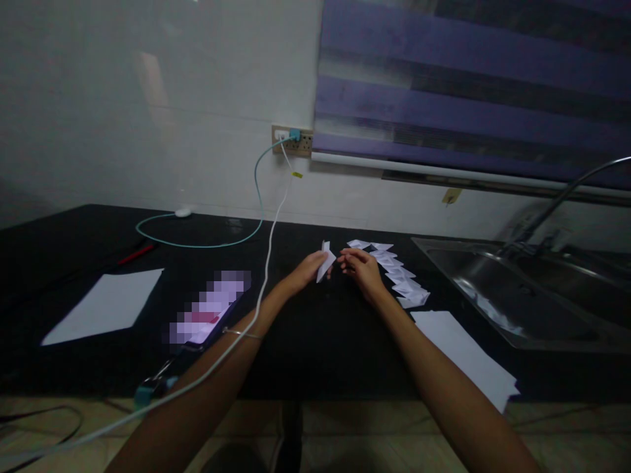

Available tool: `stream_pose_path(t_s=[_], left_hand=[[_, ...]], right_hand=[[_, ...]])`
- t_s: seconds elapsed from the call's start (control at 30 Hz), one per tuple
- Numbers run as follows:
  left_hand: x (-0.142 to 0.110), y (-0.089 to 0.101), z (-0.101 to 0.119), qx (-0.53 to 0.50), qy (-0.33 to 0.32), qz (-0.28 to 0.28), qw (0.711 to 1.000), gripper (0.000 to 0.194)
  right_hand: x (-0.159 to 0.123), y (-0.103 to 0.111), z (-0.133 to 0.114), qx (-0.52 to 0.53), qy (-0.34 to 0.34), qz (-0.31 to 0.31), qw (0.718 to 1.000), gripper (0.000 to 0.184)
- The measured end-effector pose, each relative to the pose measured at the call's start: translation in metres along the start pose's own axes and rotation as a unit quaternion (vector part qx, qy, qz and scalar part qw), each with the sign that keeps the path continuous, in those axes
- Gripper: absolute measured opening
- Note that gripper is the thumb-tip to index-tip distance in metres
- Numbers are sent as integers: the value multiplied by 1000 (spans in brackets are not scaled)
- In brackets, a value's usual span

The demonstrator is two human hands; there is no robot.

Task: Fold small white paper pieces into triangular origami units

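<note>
Between the thumb and fingers of my left hand point(309, 268) is a small folded paper piece point(326, 261), white and pointed, raised above the dark counter. My right hand point(361, 268) is just to the right of it, fingers curled and a little apart, with nothing visible in them; a narrow gap separates it from the paper. Beyond and beside my right hand runs a row of similar folded white paper pieces point(394, 269), partly hidden by that hand. A stack of white paper sheets point(458, 351) lies nearer, partly beneath my right forearm.
A metal sink point(473, 302) with a faucet point(557, 203) is at the right. On the left lie a phone point(211, 309) and a white sheet point(106, 305). A white cable point(269, 256) from the wall outlet point(292, 141) hangs across my left forearm.
</note>
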State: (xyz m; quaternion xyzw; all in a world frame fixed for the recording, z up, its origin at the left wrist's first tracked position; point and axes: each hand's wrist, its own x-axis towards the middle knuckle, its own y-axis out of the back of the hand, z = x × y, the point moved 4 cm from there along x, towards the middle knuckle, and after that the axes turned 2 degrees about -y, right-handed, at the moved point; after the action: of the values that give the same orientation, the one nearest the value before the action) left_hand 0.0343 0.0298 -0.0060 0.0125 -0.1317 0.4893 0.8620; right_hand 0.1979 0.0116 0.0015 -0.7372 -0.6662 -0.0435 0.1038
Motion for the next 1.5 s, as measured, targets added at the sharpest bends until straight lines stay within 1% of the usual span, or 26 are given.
stream_pose_path(t_s=[0.1, 0.23, 0.33, 0.5, 0.63, 0.73, 0.87, 1.07, 1.13, 1.2, 1.27, 1.33, 1.4, 1.5], left_hand=[[-3, -2, -1, 97, -25, -13, 995, 45], [-8, -3, 0, 184, -59, -14, 981, 42], [-10, -5, 1, 220, -69, -15, 973, 39], [-12, -7, 8, 272, -92, 16, 958, 33], [-14, -10, 12, 309, -101, 8, 946, 32], [-14, -12, 12, 318, -100, -3, 943, 32], [-16, -13, 14, 322, -105, -20, 941, 29], [-20, -17, 19, 360, -107, -69, 924, 29], [-21, -17, 20, 353, -109, -80, 926, 28], [-21, -17, 20, 333, -99, -89, 933, 32], [-20, -14, 19, 309, -75, -88, 944, 38], [-19, -11, 17, 301, -54, -75, 949, 42], [-17, -9, 14, 313, -43, -65, 947, 44], [-14, -6, 11, 346, -54, -48, 935, 40]], right_hand=[[-1, -1, 3, 31, -50, -12, 998, 25], [-4, -1, 2, 45, -75, 4, 996, 28], [-5, -2, 0, 47, -81, 3, 996, 30], [-7, -6, -1, 36, -87, -28, 995, 35], [-8, -4, -1, 32, -91, -30, 995, 39], [-6, -1, 1, 25, -94, -42, 994, 38], [-2, 4, 2, -16, -71, -38, 997, 32], [-4, 6, -2, -82, -32, -27, 996, 18], [-4, 5, -3, -92, -15, -34, 995, 16], [-2, 6, -5, -96, 13, -45, 994, 17], [0, 8, -5, -99, 37, -48, 993, 18], [1, 10, -4, -96, 48, -40, 993, 19], [2, 9, -4, -88, 48, -35, 994, 21], [0, 6, -4, -56, 28, -24, 998, 26]])
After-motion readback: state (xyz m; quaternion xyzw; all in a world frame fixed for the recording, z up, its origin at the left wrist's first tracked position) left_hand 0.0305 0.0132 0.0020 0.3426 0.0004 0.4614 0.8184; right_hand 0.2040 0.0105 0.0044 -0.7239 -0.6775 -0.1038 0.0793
